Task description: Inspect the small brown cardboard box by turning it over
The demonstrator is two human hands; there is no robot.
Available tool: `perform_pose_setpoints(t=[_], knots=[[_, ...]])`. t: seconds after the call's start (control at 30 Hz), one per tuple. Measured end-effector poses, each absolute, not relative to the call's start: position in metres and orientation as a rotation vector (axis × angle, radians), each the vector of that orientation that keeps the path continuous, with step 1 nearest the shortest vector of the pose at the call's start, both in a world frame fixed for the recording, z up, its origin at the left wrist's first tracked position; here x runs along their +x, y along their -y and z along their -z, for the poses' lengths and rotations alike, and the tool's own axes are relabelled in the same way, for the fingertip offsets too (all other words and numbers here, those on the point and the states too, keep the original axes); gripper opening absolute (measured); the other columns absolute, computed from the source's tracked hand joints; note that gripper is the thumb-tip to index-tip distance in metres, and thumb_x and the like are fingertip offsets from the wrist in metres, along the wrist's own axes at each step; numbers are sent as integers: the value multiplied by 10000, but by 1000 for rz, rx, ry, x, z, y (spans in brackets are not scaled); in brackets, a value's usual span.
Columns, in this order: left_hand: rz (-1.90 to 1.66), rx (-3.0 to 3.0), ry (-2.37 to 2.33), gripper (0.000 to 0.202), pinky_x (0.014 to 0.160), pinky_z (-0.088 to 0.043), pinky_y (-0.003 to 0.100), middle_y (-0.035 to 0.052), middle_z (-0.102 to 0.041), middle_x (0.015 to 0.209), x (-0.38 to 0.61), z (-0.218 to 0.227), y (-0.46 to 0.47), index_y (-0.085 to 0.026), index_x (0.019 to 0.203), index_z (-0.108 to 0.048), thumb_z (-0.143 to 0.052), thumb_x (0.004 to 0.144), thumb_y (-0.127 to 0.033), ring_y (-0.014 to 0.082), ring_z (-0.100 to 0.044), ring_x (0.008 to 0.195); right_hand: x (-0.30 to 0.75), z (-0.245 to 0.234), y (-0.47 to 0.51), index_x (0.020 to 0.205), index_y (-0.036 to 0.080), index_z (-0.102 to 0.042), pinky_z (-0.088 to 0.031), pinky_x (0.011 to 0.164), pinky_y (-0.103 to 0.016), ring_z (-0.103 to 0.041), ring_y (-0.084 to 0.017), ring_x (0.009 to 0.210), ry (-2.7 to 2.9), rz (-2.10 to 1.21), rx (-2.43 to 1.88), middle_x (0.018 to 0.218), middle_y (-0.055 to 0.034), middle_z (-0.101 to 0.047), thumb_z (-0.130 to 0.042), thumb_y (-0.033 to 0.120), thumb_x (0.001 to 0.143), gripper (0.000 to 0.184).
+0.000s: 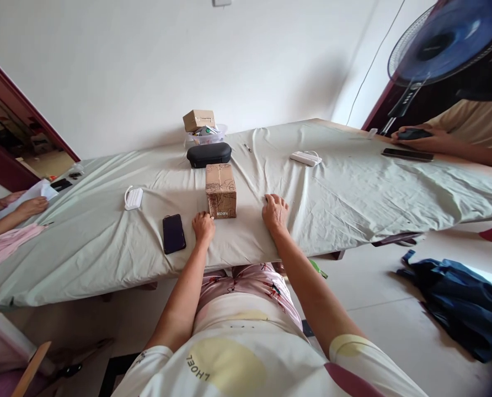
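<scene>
A small brown cardboard box stands on the cloth-covered table right in front of me. My left hand rests on the cloth by the box's near left corner, its fingers curled under and nothing visible in them. My right hand lies flat on the cloth to the right of the box, fingers stretched out and holding nothing. A dark phone lies left of my left hand.
Behind the box sit a black case, a clear tub and another small carton. White gadgets lie on either side. Other people's hands rest at the left and right. A fan stands right; dark fabric lies on the floor.
</scene>
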State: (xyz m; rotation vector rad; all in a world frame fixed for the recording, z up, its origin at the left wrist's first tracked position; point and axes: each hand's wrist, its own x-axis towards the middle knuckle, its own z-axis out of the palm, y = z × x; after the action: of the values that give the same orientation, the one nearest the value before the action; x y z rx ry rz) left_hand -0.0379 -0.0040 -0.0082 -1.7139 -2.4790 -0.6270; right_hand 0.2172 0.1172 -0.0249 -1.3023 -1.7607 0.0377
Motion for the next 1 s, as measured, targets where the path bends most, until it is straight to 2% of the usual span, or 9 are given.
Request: perform_pose_setpoints(t=[0.07, 0.13, 0.23, 0.47, 0.57, 0.67, 0.87, 1.0], knots=[[634, -1717, 2465, 260, 1051, -439, 408, 160, -730, 1241, -37, 7, 5, -166, 1050, -740, -481, 1039, -197, 290, -623, 1257, 209, 23, -112, 1429, 190, -593, -520, 1001, -481, -637, -303, 1114, 1859, -100, -1163, 1297, -168, -703, -459, 222, 975, 475], [649, -1715, 2458, 269, 1049, -439, 401, 161, -735, 1228, -37, 6, 5, -165, 1052, -744, -477, 1039, -192, 289, -627, 1252, 200, 22, -105, 1596, 212, -415, -589, 932, -443, -695, -274, 1039, 1994, -206, -962, 1297, -141, -711, -480, 297, 1000, 606], [684, -1706, 2455, 281, 1045, -448, 389, 159, -745, 1223, -36, 5, 6, -160, 1101, -751, -477, 1037, -180, 286, -640, 1247, 189, 23, -97, 1701, 272, -187, -637, 867, -439, -727, -271, 1047, 2127, -295, -734, 1423, -132, -665, -571, 439, 1003, 815], [841, -1639, 2474, 382, 1015, -485, 356, 142, -777, 1214, -37, 4, 6, -181, 1307, -715, -444, 1040, -150, 261, -708, 1174, 189, 25, -103, 1723, 295, -60, -669, 785, -450, -731, -303, 1092, 1958, -286, -676, 1611, -191, -503, -617, 629, 973, 992], [990, -1614, 2483, 402, 1006, -504, 347, 143, -793, 1206, -35, 4, 7, -187, 1366, -698, -438, 1060, -180, 258, -739, 1136, 194, 23, -106, 1722, 290, -70, -674, 803, -451, -718, -314, 1140, 1864, -275, -698, 1669, -202, -421, -618, 674, 956, 1017], [1066, -1596, 2506, 404, 975, -529, 346, 145, -805, 1178, -33, 3, 8, -195, 1398, -689, -442, 1079, -219, 260, -764, 1086, 197, 20, -104, 1717, 282, -154, -671, 856, -461, -689, -324, 1214, 1863, -261, -734, 1696, -197, -375, -588, 686, 965, 958], [1140, -1647, 2455, 393, 1008, -545, 370, 134, -793, 1243, -33, 3, 8, -205, 1402, -692, -474, 1078, -242, 263, -763, 1120, 196, 8, -92, 1651, 278, -382, -648, 977, -499, -556, -357, 1416, 1974, -250, -844, 1671, -153, -422, -546, 608, 1003, 746], [1191, -1677, 2432, 404, 1026, -556, 365, 116, -782, 1288, -33, 4, 8, -201, 1402, -690, -454, 1075, -228, 252, -756, 1145, 193, 5, -87, 1590, 263, -457, -652, 970, -473, -582, -327, 1376, 1970, -292, -825, 1631, -159, -471, -559, 572, 999, 674]])
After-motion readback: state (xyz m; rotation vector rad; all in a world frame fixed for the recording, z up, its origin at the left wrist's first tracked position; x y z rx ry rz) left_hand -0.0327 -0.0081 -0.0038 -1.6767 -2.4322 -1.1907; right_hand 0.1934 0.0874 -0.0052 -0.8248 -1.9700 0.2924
